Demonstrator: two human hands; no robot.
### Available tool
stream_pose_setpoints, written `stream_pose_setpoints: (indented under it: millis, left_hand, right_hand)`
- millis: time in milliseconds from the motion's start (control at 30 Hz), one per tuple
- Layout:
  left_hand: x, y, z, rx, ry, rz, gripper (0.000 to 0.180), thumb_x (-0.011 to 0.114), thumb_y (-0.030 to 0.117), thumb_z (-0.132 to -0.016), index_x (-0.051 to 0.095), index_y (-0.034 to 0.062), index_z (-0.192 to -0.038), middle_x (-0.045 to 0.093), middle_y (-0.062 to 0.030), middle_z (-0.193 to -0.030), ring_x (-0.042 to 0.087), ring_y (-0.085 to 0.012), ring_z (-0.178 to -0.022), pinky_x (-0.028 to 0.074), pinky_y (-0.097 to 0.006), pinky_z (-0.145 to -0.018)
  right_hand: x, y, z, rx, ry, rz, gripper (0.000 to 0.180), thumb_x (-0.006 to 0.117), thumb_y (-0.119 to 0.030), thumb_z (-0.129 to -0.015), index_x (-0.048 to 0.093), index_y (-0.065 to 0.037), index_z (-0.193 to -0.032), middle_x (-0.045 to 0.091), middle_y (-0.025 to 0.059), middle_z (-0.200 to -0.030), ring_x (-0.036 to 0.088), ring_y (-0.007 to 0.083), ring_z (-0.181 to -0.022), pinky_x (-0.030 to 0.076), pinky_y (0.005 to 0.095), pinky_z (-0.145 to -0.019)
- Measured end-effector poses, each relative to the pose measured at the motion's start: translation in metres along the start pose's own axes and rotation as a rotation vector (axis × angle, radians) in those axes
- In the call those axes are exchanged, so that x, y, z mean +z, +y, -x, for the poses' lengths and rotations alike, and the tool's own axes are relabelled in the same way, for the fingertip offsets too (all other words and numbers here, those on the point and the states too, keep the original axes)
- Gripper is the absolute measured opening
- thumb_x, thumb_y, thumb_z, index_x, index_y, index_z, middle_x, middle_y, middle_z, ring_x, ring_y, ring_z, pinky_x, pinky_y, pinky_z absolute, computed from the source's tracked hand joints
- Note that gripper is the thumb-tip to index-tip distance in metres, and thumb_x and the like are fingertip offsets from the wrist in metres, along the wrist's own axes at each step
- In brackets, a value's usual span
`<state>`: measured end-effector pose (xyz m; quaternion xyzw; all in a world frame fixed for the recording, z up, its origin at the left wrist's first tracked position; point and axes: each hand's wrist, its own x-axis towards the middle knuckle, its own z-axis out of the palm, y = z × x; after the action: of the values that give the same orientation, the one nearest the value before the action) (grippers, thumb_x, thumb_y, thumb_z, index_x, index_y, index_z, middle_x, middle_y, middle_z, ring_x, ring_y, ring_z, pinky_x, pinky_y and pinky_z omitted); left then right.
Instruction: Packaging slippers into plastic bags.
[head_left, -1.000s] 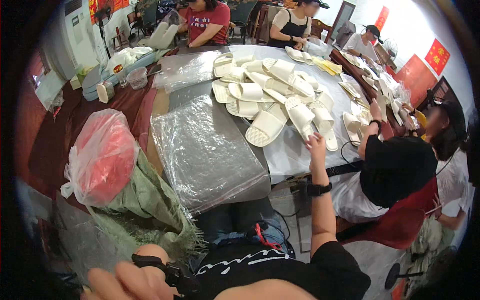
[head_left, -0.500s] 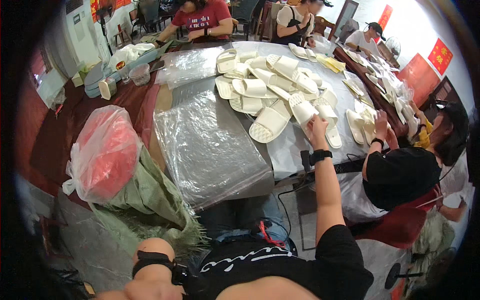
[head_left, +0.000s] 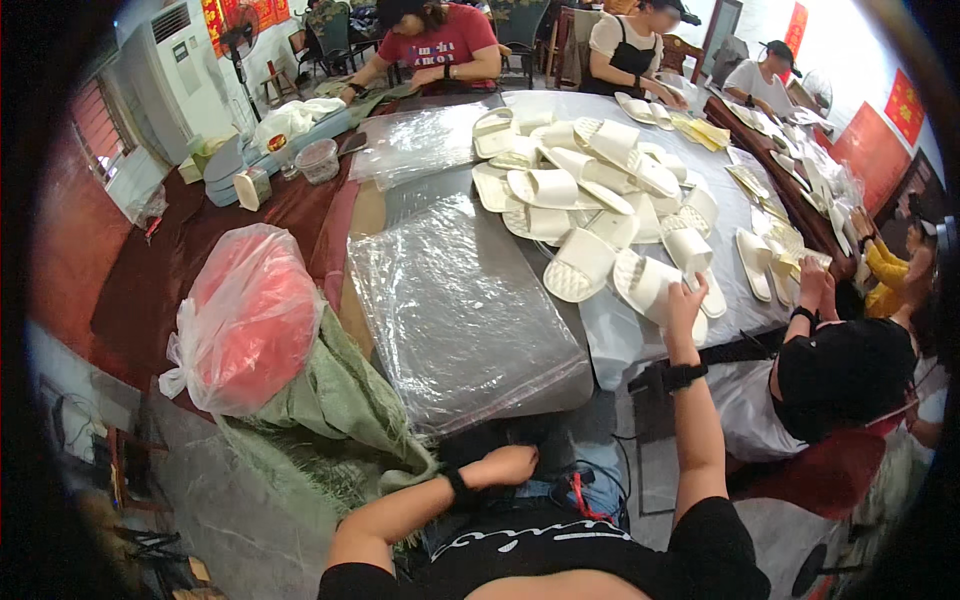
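Cream slide slippers lie heaped on the table in front of me. My right hand (head_left: 683, 300) is closed on the strap edge of a cream slipper (head_left: 642, 284) at the near right side of the heap. The slipper's textured footbed shows past its broad strap. Another slipper (head_left: 583, 263) lies just left of it, and a further one (head_left: 690, 250) is behind my fingers. Low over my lap, near the table's front edge, my left hand (head_left: 505, 466) is curled closed, with nothing visible in it.
Clear plastic bags (head_left: 465, 310) lie stacked left of the heap. A red bundle in a clear bag (head_left: 250, 315) rests on a green woven sack (head_left: 355, 400). A tub (head_left: 318, 160) stands farther back. A co-worker in black (head_left: 845, 370) sits close on my right; others work beyond.
My left hand has come up and forward from the lower left to over my lap. My right hand stays at the slipper, which has shifted slightly. The view has turned left.
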<state>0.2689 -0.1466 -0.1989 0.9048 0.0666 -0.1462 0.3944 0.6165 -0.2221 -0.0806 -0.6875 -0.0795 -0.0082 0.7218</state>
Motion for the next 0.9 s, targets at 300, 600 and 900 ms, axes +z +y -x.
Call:
stream_pose_setpoints:
  millis: [300,600,900]
  left_hand:
    - [-0.017,0.000,-0.063,0.000,0.074,-0.044,0.028,0.050,0.022,-0.087,0.061,-0.0002,-0.099,0.064,-0.0199,-0.085,0.062,-0.0362,-0.077,0.050,-0.045,-0.072]
    - [0.116,-0.085,0.003,0.070,0.147,-0.146,0.026,0.050,0.021,-0.085,0.062,0.0002,-0.096,0.064,-0.0198,-0.085,0.063,-0.0351,-0.076,0.050,-0.045,-0.071]
    - [0.057,-0.085,-0.044,0.108,0.157,-0.161,0.024,0.050,0.019,-0.084,0.063,0.0007,-0.094,0.064,-0.0196,-0.084,0.063,-0.0341,-0.076,0.050,-0.044,-0.071]
  right_hand:
    - [-0.023,0.036,0.001,0.004,-0.036,0.011,0.049,0.054,-0.013,-0.090,0.029,-0.006,-0.131,0.058,0.0135,-0.106,0.052,0.0172,-0.094,0.039,0.0283,-0.086]
    - [-0.038,0.037,0.002,0.020,-0.114,-0.063,0.054,0.054,-0.016,-0.091,0.024,-0.003,-0.133,0.060,0.0146,-0.106,0.055,0.0175,-0.095,0.041,0.0278,-0.086]
    - [-0.029,0.034,0.009,-0.008,-0.109,-0.073,0.052,0.054,-0.017,-0.092,0.025,-0.005,-0.134,0.059,0.0143,-0.106,0.056,0.0171,-0.096,0.043,0.0302,-0.086]
